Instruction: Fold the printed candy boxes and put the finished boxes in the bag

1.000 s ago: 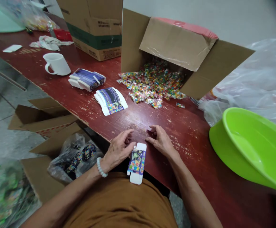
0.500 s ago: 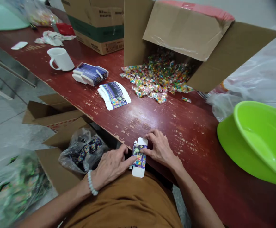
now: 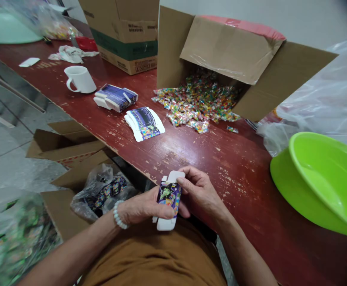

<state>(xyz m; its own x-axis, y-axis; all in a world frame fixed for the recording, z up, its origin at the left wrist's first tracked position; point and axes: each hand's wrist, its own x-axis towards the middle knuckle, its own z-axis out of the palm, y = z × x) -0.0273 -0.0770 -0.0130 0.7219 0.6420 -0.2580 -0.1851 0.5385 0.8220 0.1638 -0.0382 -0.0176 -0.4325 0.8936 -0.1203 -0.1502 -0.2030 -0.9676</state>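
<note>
A small purple printed candy box with white end flaps sticking out is held between my hands at the table's near edge. My left hand grips its left side and bottom, thumb pressed on the printed front and fingers behind it. At the upper right, my right hand pinches the box beside the top flap, its other fingers partly hidden behind. Beyond them on the table lie a fanned stack of flat box blanks and another stack of folded boxes.
Wrapped candies spill from a tipped cardboard box. A green basin stands at right, a white mug at left. Below the table edge, an open carton holds a plastic bag of small dark packets.
The candy box has been lifted slightly and tilted. My left hand has wrapped further round it, and my right fingers have closed on its upper right side.
</note>
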